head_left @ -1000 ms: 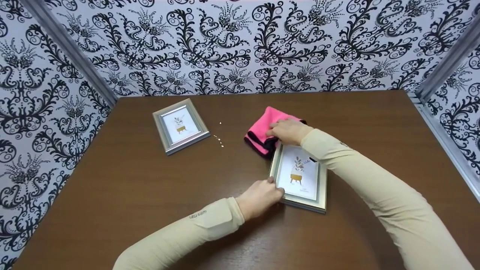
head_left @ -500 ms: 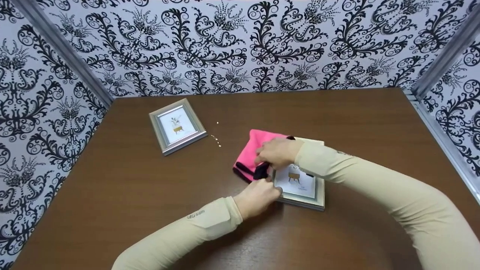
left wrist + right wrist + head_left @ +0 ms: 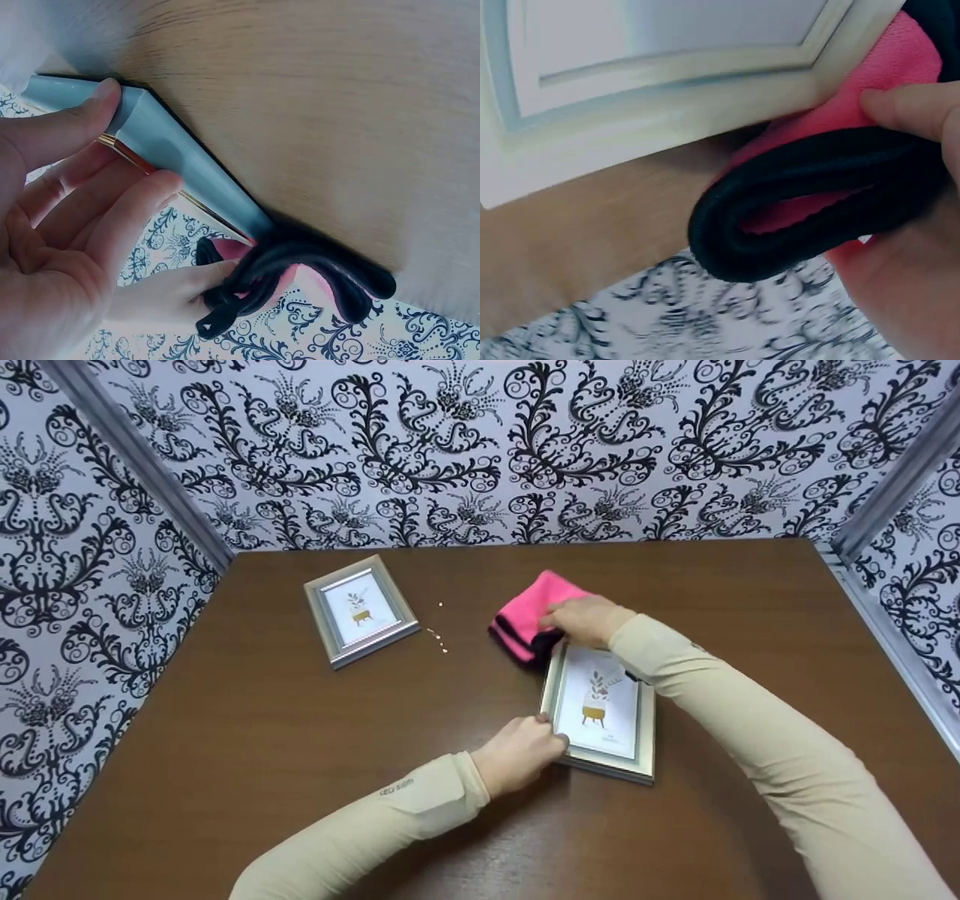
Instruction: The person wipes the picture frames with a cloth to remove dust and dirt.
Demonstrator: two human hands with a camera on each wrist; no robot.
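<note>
My left hand [image 3: 521, 754] grips the near left corner of a picture frame [image 3: 646, 735] with a plant print; in the left wrist view the thumb presses the pale side of the frame [image 3: 187, 161] and the fingers lie along its edge. At the far end of that frame, my right hand [image 3: 589, 619] holds a folded pink cloth [image 3: 529, 611] with black edging. Seen from the right wrist, the cloth [image 3: 904, 64] is bunched under the thumb right at the frame's border [image 3: 667, 120]. The right sleeve covers part of the frame's far right side.
A second picture frame [image 3: 401, 585] with a similar print lies at the back left of the brown table [image 3: 337, 735]. Several small white bits [image 3: 436, 637] are scattered beside it. Patterned walls [image 3: 450, 450] with metal edge profiles [image 3: 142, 457] enclose the table.
The right hand slid the cloth toward me and left over the frame's left border, then back to the far end. The left hand has kept its grip on the near corner.
</note>
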